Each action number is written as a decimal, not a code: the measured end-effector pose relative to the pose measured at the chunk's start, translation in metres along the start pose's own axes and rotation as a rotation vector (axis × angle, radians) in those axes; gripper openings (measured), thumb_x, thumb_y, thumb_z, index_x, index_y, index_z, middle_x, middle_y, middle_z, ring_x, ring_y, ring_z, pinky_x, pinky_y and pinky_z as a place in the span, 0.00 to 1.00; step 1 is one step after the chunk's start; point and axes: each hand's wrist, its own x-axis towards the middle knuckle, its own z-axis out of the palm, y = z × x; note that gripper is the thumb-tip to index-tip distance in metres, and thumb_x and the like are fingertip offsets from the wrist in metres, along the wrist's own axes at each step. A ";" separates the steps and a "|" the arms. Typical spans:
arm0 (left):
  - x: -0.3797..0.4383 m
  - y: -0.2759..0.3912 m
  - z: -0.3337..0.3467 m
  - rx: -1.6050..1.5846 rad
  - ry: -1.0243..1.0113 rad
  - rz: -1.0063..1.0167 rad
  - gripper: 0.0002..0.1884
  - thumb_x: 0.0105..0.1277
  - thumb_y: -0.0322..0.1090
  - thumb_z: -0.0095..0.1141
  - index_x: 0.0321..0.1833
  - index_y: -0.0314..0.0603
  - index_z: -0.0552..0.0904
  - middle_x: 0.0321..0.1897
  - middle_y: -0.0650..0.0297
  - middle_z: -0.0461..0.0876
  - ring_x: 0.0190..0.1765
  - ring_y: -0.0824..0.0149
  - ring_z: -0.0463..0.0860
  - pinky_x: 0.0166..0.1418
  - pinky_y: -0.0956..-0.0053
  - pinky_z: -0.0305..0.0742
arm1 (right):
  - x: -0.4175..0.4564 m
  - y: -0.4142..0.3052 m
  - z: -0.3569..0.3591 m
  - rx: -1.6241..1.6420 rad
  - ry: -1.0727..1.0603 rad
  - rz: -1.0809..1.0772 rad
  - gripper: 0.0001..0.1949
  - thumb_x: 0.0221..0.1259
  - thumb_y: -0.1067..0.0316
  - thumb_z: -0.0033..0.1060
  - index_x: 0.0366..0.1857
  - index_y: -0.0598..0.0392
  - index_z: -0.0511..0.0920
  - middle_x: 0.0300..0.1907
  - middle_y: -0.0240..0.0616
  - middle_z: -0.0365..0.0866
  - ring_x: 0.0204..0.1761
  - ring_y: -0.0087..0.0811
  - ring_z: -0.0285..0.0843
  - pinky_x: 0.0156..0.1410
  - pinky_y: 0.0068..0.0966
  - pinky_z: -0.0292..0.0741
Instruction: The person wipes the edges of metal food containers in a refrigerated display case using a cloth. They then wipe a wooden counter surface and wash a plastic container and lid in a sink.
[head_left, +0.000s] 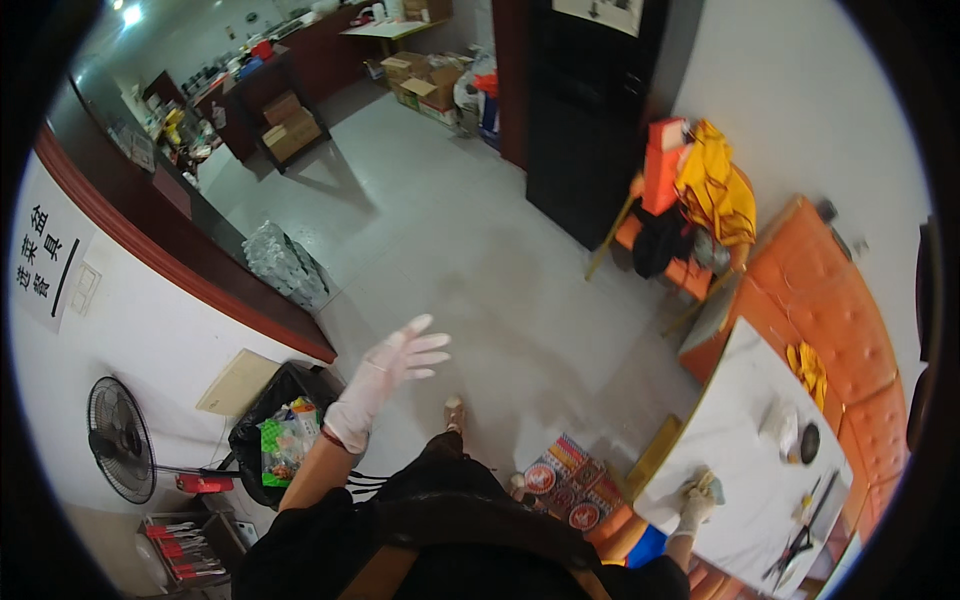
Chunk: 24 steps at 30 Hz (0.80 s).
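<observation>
My left hand (386, 379), in a thin white glove, reaches out over the grey floor with its fingers spread and holds nothing. Below and to its left stands a trash bin (251, 450) lined with a black bag and full of wrappers. On the right, my gloved right hand (699, 506) rests over a white marble-patterned table (739, 409), closed on a crumpled greenish cloth (709, 486). Farther along that tabletop are a clear plastic bag (780, 426), a small round black object (809, 442) and some dark long items (799, 547).
An orange tufted bench (832, 300) runs behind the table. A chair bears a yellow garment (716, 184) and an orange box (661, 176). Patterned boxes (574, 484) sit by my feet. At left are a fan (120, 439), a wrapped bottle pack (281, 262) and a doorway's red frame (187, 259).
</observation>
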 end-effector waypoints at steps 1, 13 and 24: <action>0.012 0.007 0.000 0.020 0.001 0.003 0.31 0.73 0.53 0.37 0.73 0.42 0.58 0.63 0.55 0.72 0.61 0.61 0.74 0.62 0.68 0.67 | -0.044 -0.015 0.096 0.164 -0.020 -0.035 0.19 0.47 0.86 0.46 0.46 0.62 0.75 0.37 0.39 0.77 0.29 0.25 0.75 0.26 0.22 0.75; 0.201 0.106 -0.074 0.007 -0.275 0.224 0.34 0.73 0.49 0.42 0.75 0.41 0.50 0.73 0.60 0.56 0.70 0.67 0.61 0.69 0.73 0.60 | -0.301 -0.193 0.698 -0.011 -1.351 0.342 0.22 0.46 0.70 0.56 0.49 0.64 0.75 0.33 0.36 0.81 0.32 0.25 0.77 0.39 0.20 0.72; 0.368 0.177 -0.254 -0.213 0.702 0.294 0.16 0.65 0.43 0.59 0.46 0.38 0.76 0.29 0.68 0.77 0.29 0.76 0.74 0.34 0.79 0.71 | -0.303 -0.121 1.007 -0.227 -1.636 0.121 0.13 0.66 0.69 0.55 0.51 0.60 0.75 0.36 0.29 0.79 0.30 0.16 0.72 0.35 0.15 0.71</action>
